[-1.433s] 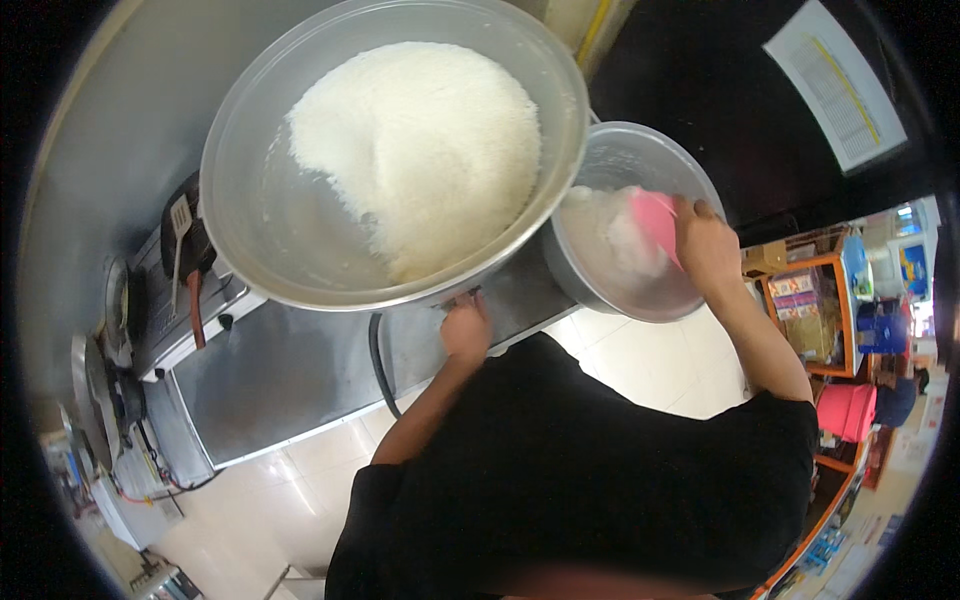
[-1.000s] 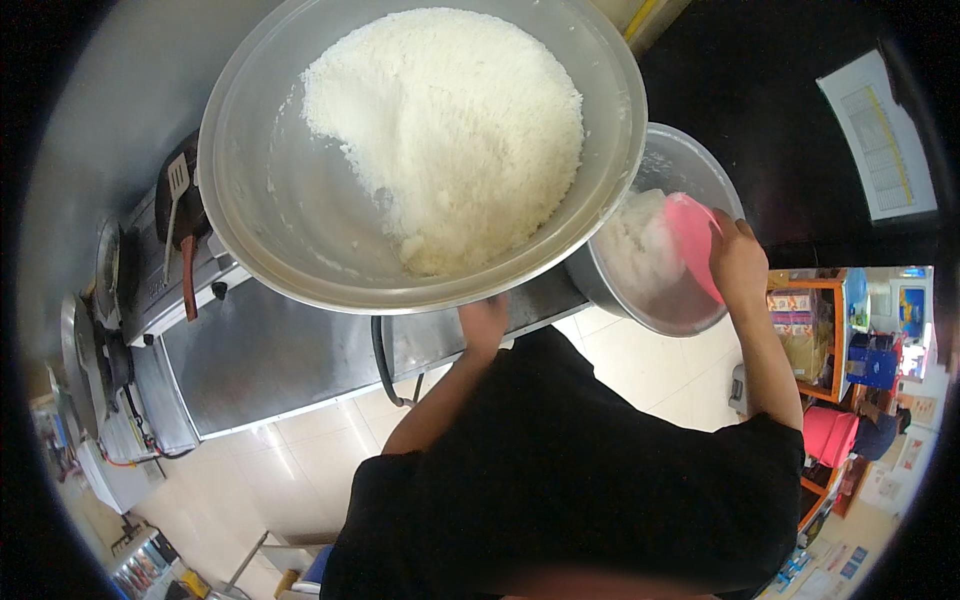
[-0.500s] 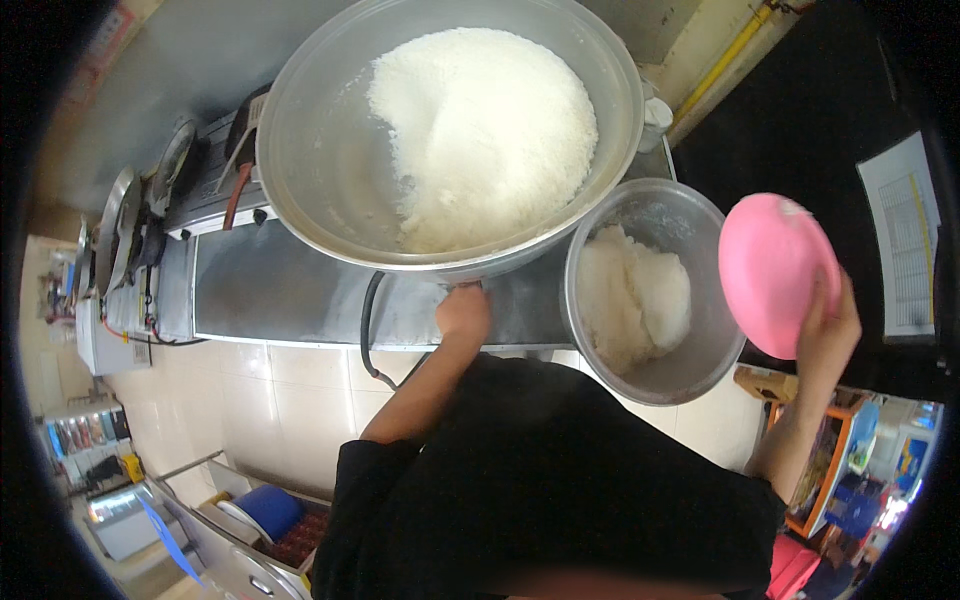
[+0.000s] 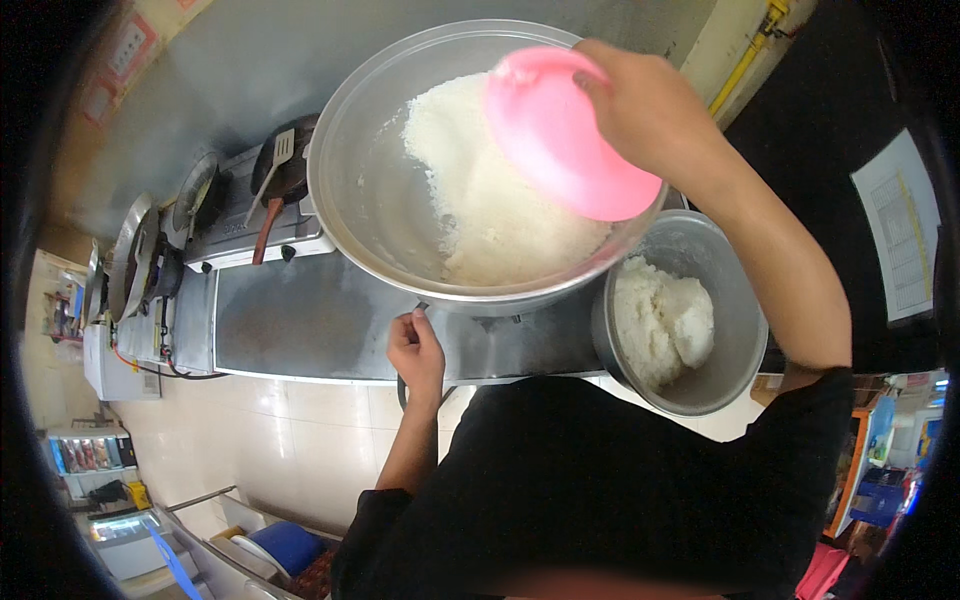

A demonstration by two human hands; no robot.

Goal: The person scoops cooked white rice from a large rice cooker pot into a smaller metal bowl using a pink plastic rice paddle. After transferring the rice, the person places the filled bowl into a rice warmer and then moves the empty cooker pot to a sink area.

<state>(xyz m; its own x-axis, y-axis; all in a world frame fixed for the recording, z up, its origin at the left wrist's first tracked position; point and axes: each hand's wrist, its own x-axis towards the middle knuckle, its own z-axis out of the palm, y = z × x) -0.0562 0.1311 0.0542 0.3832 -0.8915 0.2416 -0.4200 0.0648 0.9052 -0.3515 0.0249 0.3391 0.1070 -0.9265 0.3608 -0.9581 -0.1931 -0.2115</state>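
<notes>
My right hand (image 4: pixel 650 115) grips the rim of a pink plastic bowl (image 4: pixel 565 140), tilted over the large metal pot (image 4: pixel 355 215). White cooked rice (image 4: pixel 470 200) lies heaped toward the right of that pot, partly hidden by the bowl. My left hand (image 4: pixel 416 348) is closed at the counter's front edge, just below the pot. A small dark end shows at its thumb, too little to name. Beside the large pot, on the right, stands a smaller deep metal pot (image 4: pixel 745 300) with a clump of rice (image 4: pixel 660 315) inside.
A stove (image 4: pixel 225 215) on the left carries pans and a spatula (image 4: pixel 272 165). The steel counter (image 4: pixel 300 310) runs along the front, with a black hose (image 4: pixel 402 392) at its edge. A yellow pipe (image 4: pixel 745 65) and a posted paper sheet (image 4: pixel 895 225) are at the right.
My right hand has carried the pink bowl leftward and away from me, from beside the small pot to over the large one. My left hand sits slightly further left; the view has shifted.
</notes>
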